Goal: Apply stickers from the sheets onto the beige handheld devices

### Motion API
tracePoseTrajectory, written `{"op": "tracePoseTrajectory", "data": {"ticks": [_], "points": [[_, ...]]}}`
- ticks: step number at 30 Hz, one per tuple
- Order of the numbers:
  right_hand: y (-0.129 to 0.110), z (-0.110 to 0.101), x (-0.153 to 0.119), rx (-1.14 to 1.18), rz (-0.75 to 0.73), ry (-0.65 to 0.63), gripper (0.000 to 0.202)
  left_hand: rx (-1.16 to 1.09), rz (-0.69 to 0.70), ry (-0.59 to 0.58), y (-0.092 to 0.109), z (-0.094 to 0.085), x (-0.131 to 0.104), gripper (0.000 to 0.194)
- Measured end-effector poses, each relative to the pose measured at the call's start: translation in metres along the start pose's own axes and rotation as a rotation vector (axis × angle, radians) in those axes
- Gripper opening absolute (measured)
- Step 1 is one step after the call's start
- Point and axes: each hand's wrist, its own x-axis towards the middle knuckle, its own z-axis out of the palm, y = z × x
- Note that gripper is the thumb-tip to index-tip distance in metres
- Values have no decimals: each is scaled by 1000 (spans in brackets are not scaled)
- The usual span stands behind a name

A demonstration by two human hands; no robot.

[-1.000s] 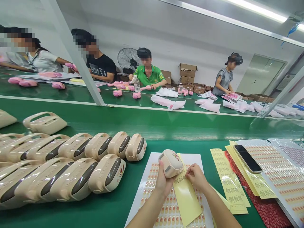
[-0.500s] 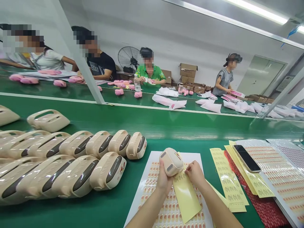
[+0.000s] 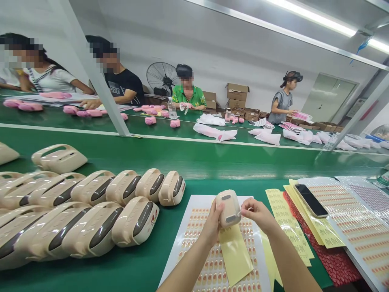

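Above the sticker sheet (image 3: 194, 239), left hand (image 3: 212, 223) grips beige device (image 3: 228, 208) upright; right hand (image 3: 257, 211) pinches its right side. Yellow backing strip (image 3: 234, 255) lies just below both hands; finished devices (image 3: 91, 211) left on bench (image 3: 146, 267).

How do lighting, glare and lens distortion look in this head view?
Head view: bright, even light from the ceiling light strip; soft shadows; mild glare on the sticker sheets at right. Wide-angle bending curves the green conveyor belt and stretches the beige casings at left. The left hand, right hand and held casing are sharp.
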Motion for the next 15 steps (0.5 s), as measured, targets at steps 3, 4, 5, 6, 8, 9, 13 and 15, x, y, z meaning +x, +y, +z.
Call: {"op": "tracePoseTrajectory", "data": {"ticks": [3,4,5,6,8,9,13,15], "points": [[-11,5,9,-84,44,89,19,42,14,-40,-1,1,-2,56],[-12,7,11,-104,55,107,17,50,15,-48,-2,1,-2,58],[-13,8,12,-118,63,119,15,57,16,-53,-3,1,-2,60],[-13,8,13,-128,70,125,13,64,14,-54,-4,0,-1,61],[-13,8,14,-151,81,135,11,75,8,-50,-6,-1,0,63],[-13,8,14,-162,84,138,11,80,6,-49,-7,-2,1,63],[-14,7,14,-203,78,156,9,92,2,-46,-8,-4,2,65],[-12,9,15,-225,65,178,9,94,-1,-41,-8,-4,1,67]]}}
